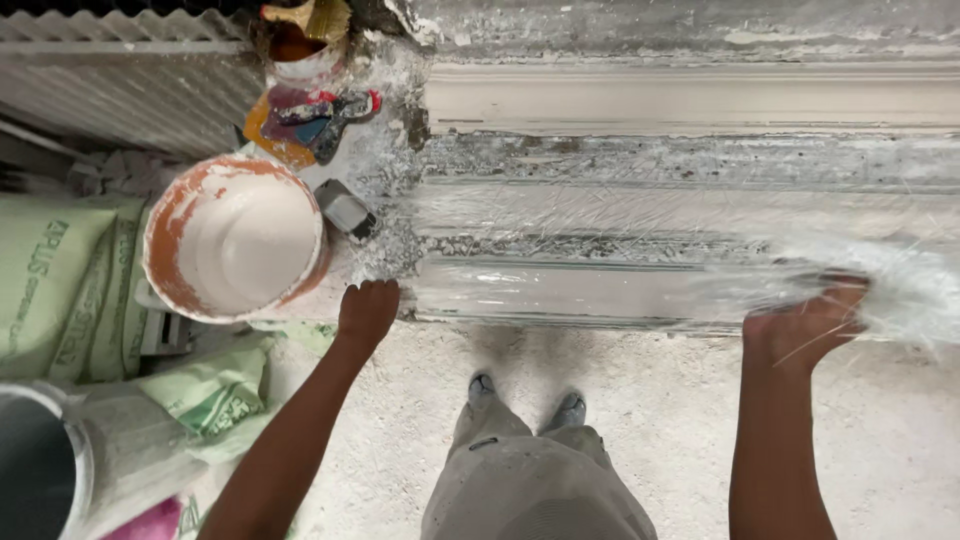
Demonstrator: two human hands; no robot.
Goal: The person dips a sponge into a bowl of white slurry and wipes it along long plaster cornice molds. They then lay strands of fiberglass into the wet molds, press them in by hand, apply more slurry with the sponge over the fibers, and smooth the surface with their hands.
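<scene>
I look straight down at a long white moulding (640, 215) that lies across the view, covered by a thin layer of glassy white fibres. My left hand (366, 310) rests with its fingers curled on the moulding's near edge at the left end. My right hand (812, 318) presses on a fluffy wad of white fibre (900, 280) at the right end of the same near edge. The fingertips are hidden in the fibres.
An orange bucket (234, 236) of white plaster stands left of the moulding. Behind it sit a smaller tub with a brush (305, 40) and a colourful rag (310, 115). Green sacks (60, 280) and a grey bucket (40, 465) lie at left. My shoes (525, 400) stand on dusty floor.
</scene>
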